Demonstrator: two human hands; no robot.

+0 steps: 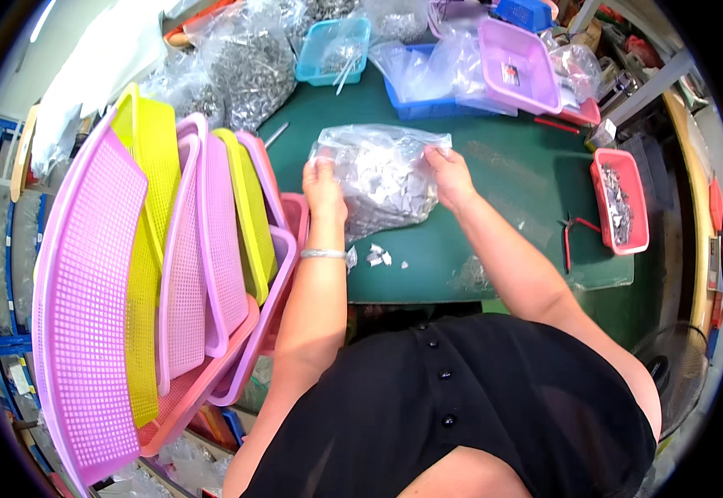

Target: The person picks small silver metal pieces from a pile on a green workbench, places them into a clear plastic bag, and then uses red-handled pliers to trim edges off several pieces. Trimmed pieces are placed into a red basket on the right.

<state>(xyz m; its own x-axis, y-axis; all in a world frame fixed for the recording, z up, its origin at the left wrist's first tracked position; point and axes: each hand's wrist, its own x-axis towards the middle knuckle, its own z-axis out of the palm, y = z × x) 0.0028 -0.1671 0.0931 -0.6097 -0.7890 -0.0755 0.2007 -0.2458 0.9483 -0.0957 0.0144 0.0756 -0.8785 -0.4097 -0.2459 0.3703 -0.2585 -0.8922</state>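
A clear plastic bag (382, 187) filled with small silvery-white pieces rests on the green tabletop (527, 199), its mouth toward the far side. My left hand (325, 191) grips the bag's left edge, and a silver bangle circles that wrist. At the upper right corner, my right hand (451, 176) pinches the plastic between thumb and fingers. A few loose white scraps (378, 256) lie just in front of the bag, near the table's front edge.
Stacked plastic baskets (96, 324) in pink, purple and yellow lean at the left. Bags of metal parts (249, 70), a teal basket (332, 51) and a purple tray (519, 70) line the back. Red-handled pliers (569, 241) lie beside a red basket (637, 207) of metal pieces.
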